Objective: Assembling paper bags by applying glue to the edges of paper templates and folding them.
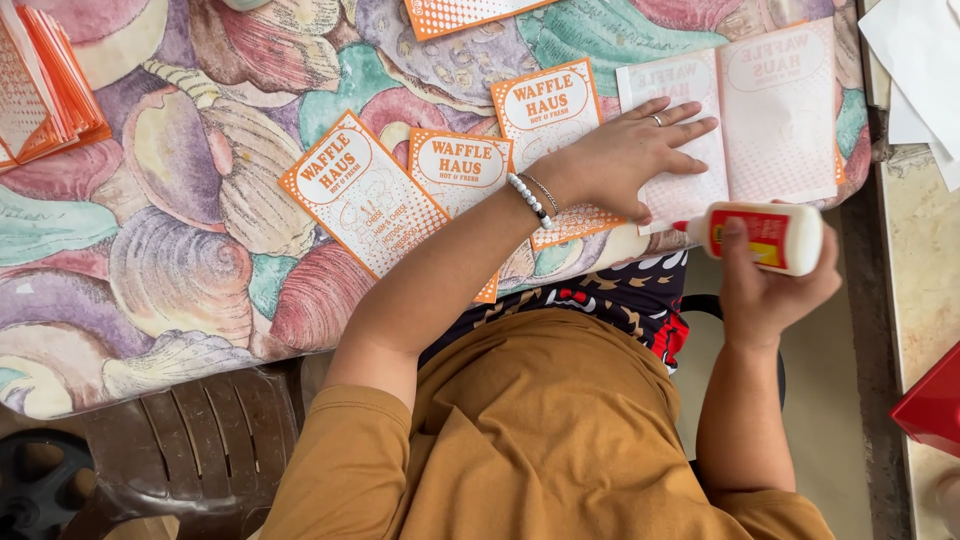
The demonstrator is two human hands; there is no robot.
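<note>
Nearest: mustard shirt [560, 440] is filling the lower middle of the frame, with my two bare arms reaching up from it.
Left hand: I am pressing my left hand [625, 150] flat, fingers spread, on the unfolded paper sheet [770, 110] at the upper right of the frame; a ring and beaded bracelets are showing on it.
Right hand: my right hand [775, 285] is wrapping around the glue bottle [765, 237], thumb over the label, holding it sideways at the right of the frame, just below the sheet's lower edge and off the worktop.
Sheet: it is lying blank side up, its print showing through faintly, on the shell-patterned worktop [180, 240].
Other paper: three orange-and-white printed bags [365, 195] are lying overlapped beside my left wrist; a stack of folded orange ones [50, 90] is sitting at the upper left.
Nozzle: the red tip is pointing left toward the sheet; I cannot tell whether it is touching paper.
Doing it well: I am judging that a steady flat palm is keeping the sheet from sliding, and that a thin line along the edge, squeezed gently, is wiser than a blob.
Risk: I am thinking glue could drip off the worktop edge onto my lap.
</note>
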